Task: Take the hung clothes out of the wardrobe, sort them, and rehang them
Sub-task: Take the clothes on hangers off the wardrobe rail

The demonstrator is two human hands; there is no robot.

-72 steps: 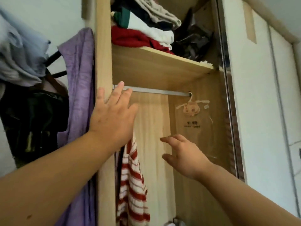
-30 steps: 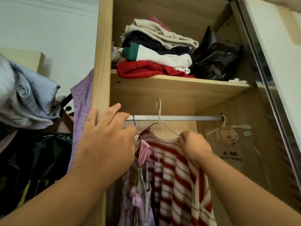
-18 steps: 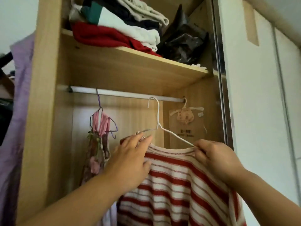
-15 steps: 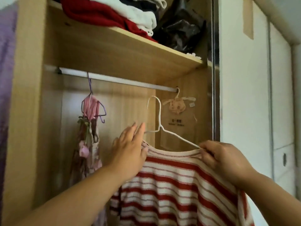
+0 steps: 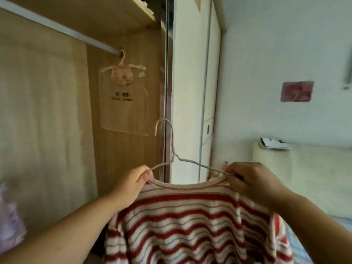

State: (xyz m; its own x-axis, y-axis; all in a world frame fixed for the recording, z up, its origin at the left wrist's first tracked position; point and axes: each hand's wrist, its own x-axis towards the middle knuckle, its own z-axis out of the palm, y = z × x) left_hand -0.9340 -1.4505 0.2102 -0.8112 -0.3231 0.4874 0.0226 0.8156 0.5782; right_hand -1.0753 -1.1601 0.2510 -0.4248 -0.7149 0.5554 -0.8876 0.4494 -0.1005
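Note:
A red-and-white striped top (image 5: 190,221) hangs on a thin white wire hanger (image 5: 172,147), held in front of the wardrobe's right edge, off the rail (image 5: 62,31). My left hand (image 5: 133,182) pinches the collar and the hanger's left arm. My right hand (image 5: 251,181) grips the collar and the hanger's right arm. A small clear bag on a pale hanger (image 5: 122,73) hangs at the right end of the rail. A floral garment (image 5: 9,216) shows blurred at the lower left edge.
The wooden wardrobe interior (image 5: 47,111) fills the left half, with a shelf (image 5: 106,14) above the rail. A white sliding door (image 5: 190,82) stands to the right. Beyond it are a pale wall with a pink picture (image 5: 297,91) and a cream headboard (image 5: 304,168).
The striped top on its hanger has come off the rail and moved right and down, out of the wardrobe. My left hand went from flat on the collar to pinching it. The view swung right.

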